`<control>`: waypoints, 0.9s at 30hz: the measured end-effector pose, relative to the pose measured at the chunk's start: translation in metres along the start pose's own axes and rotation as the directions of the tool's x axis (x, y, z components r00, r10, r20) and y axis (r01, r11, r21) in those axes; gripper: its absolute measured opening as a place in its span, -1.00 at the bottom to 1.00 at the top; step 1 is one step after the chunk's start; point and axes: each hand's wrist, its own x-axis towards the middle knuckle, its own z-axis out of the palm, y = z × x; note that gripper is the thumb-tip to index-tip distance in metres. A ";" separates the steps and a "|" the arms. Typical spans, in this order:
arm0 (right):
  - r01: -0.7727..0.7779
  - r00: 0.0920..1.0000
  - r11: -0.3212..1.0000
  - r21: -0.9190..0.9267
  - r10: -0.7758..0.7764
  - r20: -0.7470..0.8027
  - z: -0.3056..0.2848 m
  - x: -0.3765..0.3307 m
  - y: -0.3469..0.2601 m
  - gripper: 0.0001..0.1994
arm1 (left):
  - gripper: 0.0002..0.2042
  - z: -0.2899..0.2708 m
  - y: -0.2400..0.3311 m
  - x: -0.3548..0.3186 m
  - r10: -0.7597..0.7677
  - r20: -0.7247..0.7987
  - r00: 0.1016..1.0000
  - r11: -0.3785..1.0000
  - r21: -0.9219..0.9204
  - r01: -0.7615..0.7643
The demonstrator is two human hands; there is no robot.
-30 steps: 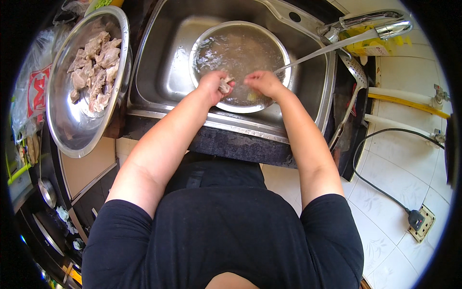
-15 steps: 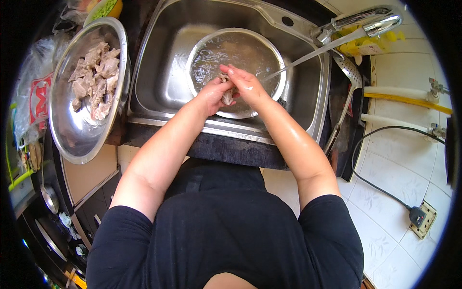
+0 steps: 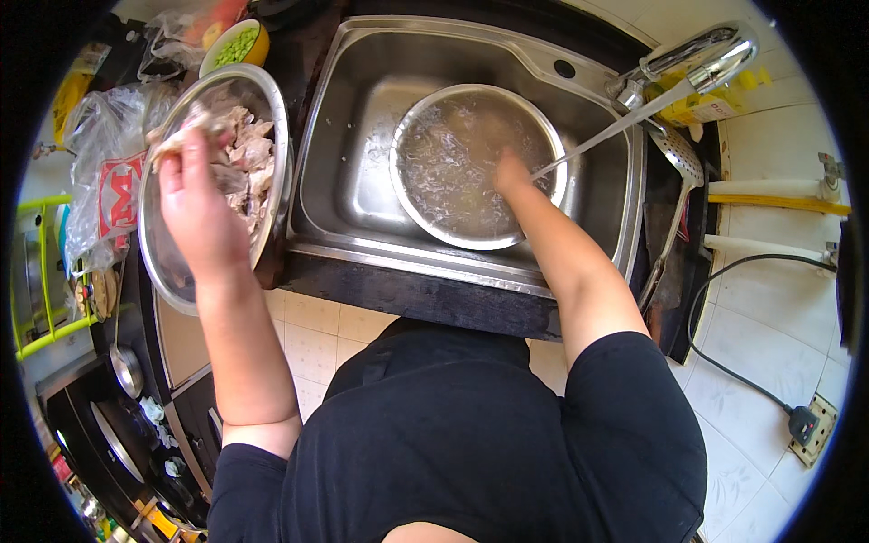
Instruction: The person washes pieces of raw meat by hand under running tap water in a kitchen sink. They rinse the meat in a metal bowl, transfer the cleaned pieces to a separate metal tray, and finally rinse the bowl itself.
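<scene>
My left hand (image 3: pixel 204 208) is over the tilted steel bowl (image 3: pixel 163 262) on the left, its fingers closed on a pale piece of meat (image 3: pixel 174 138) blurred by motion. Beneath and beside it, several more pale meat pieces (image 3: pixel 253 149) lie in that bowl. My right hand (image 3: pixel 513 172) reaches into a round steel basin (image 3: pixel 403 195) of cloudy, rippling water. Its fingers are under the surface, so what they hold, if anything, is hidden. A stream of water (image 3: pixel 625 122) runs from the tap (image 3: pixel 724 63) into the basin near my right wrist.
The basin stands inside a steel sink (image 3: pixel 353 136). A slotted spoon (image 3: pixel 674 154) lies along the sink's right side. Behind the bowl is a yellow bowl of chopped green vegetables (image 3: pixel 240 50); plastic bags (image 3: pixel 100 136) lie to its left. A black cable (image 3: pixel 724 362) hangs at the right wall.
My hands have parted. The left has gone from the basin to the bowl with a piece of meat; the right has dipped into the water. The view has shifted slightly left.
</scene>
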 end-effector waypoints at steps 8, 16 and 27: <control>-0.210 0.926 0.893 0.398 0.052 0.373 -0.009 0.009 0.016 -0.66 | -0.68 -0.053 -0.039 0.015 -0.285 -0.118 0.951 0.944 -0.205 0.258; -0.399 0.892 0.236 0.886 -0.125 0.435 -0.061 -0.048 -0.020 -0.75 | -0.67 0.062 -0.065 -0.082 -0.236 0.560 0.794 0.968 0.064 0.242; 0.016 0.998 0.948 0.317 -0.035 0.053 -0.065 -0.059 -0.042 -0.57 | -0.81 0.093 -0.191 -0.118 -0.838 0.396 0.376 0.425 0.040 0.904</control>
